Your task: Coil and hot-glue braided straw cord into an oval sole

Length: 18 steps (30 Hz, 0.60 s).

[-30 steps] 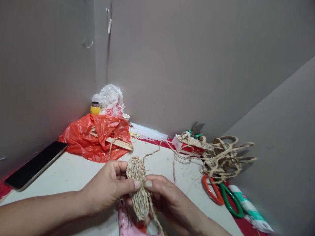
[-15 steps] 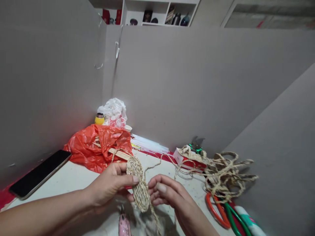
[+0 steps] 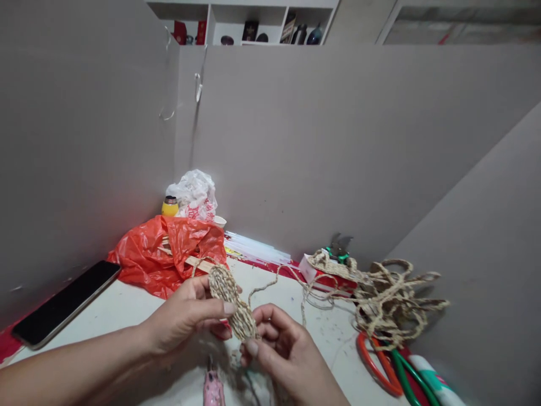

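An oval mat of coiled, braided straw rope (image 3: 229,290) is held slantwise over the table. My left hand (image 3: 186,313) grips its left side, thumb across the top face and fingers behind. At the lower end, my right hand (image 3: 285,352) closes on the coil's edge with thumb and bent fingers; part of that end is hidden. A loose rope strand (image 3: 262,290) trails from behind the coil toward the right. Below the hands, a pink glue gun (image 3: 214,389) points its dark nozzle upward, cut off by the bottom edge of the head view.
A heap of rope (image 3: 389,304) lies on the right beside orange-and-green-handled scissors (image 3: 382,366) and pliers (image 3: 338,251). A red plastic bag (image 3: 147,251) with wooden sticks sits behind my left hand. A phone (image 3: 67,304) lies left. Grey panels (image 3: 321,146) enclose the table.
The rope coil has tilted, its top leaning left. My right hand has moved down from beside the coil and closed on its lower end.
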Tool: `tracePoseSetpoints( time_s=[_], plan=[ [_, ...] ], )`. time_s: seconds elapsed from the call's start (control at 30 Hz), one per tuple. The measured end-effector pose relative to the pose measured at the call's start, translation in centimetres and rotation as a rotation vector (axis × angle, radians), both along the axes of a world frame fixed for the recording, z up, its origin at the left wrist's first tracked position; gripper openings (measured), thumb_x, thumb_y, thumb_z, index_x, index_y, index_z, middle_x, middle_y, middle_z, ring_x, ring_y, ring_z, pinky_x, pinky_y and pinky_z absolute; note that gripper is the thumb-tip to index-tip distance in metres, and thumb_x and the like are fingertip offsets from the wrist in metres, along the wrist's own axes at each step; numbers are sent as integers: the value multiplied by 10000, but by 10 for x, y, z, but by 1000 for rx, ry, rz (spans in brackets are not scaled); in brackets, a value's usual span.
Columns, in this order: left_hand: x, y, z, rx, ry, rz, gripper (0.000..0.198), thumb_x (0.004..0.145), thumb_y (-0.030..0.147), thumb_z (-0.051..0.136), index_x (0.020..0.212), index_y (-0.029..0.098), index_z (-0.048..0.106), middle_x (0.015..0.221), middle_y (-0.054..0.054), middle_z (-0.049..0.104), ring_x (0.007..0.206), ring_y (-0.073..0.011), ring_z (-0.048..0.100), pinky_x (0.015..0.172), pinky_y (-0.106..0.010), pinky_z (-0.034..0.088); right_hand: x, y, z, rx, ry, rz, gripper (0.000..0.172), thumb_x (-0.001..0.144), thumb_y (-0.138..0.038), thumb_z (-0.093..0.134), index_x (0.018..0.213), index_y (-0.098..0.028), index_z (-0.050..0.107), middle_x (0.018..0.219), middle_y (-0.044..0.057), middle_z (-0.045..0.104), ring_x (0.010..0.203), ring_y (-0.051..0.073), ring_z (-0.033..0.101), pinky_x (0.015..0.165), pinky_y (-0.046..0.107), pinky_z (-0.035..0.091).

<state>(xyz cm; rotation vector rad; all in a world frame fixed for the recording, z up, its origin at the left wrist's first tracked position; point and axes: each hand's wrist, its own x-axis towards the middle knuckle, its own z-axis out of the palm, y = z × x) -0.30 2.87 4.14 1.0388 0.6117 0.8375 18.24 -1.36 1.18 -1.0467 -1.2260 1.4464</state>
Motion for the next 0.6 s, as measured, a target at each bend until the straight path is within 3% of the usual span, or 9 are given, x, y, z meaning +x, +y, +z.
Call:
tracePoseSetpoints(
  time_s=[0.33,0.43,0.6],
  plan=[
    [9,2,-20,29,24,-5,168,734,223,756,845,129,672,759,-28,683,641,-110,587,594,-217,455,-1,1,-20,-41,142,-1,402,688,-393,852,888,-190,569,682,-42,637,581,107,580,583,235,441],
    [10,2,-19,56,76,30,189,719,237,766,835,122,671,747,-27,673,636,-116,578,595,-229,467,4,-2,-16,-29,127,-60,377,727,-413,822,919,-189,587,627,-61,610,539,88,551,548,206,413],
    [11,1,-18,86,105,57,192,724,255,762,821,116,671,745,-33,667,622,-112,563,587,-233,473,7,-8,-5,-25,59,-143,379,735,-488,791,808,-164,608,595,-37,637,460,62,527,493,178,381]
  ],
)
